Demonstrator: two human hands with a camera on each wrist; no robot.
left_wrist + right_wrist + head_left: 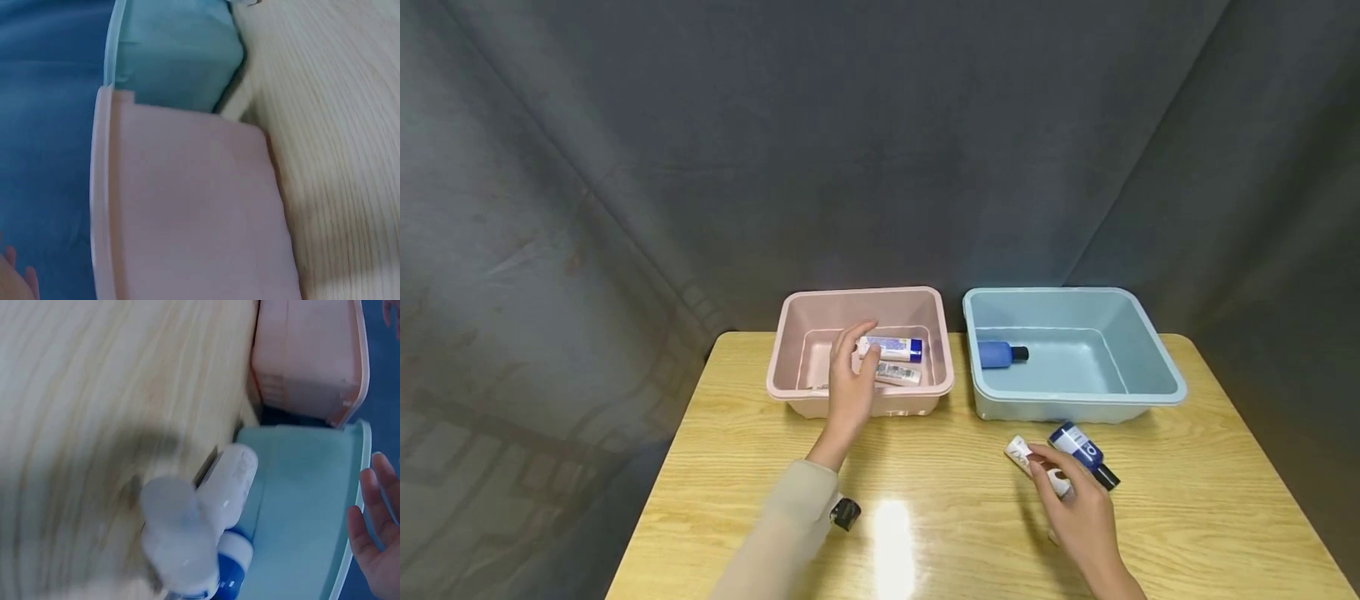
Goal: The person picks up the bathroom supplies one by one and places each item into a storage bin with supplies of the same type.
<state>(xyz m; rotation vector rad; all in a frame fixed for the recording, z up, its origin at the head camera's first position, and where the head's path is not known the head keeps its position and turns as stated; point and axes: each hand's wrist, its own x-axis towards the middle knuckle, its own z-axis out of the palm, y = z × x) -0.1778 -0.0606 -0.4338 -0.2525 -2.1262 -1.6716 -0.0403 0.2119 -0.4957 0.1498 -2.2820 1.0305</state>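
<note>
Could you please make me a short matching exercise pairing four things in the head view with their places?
1. White tube with the blue cap
2. Plain blue bottle
3. Blue bottle with the white label
4. Small black object

A. On the table, beside the left sleeve
B. Inside the pink bin
C. On the table, in front of the light-blue bin
D. Inside the light-blue bin

Pairs: 1-B, 2-D, 3-C, 4-A

1. Dark blue bottle [1078,446]: one large character, "O" or "0", on label.
2. White blue-capped tube [891,348], in pink bin [917,405]: fine print, illegible.
3. Pale tube [901,374], same bin: small print, illegible.
4. White tube [1018,450]: markings partly covered, unreadable.
</note>
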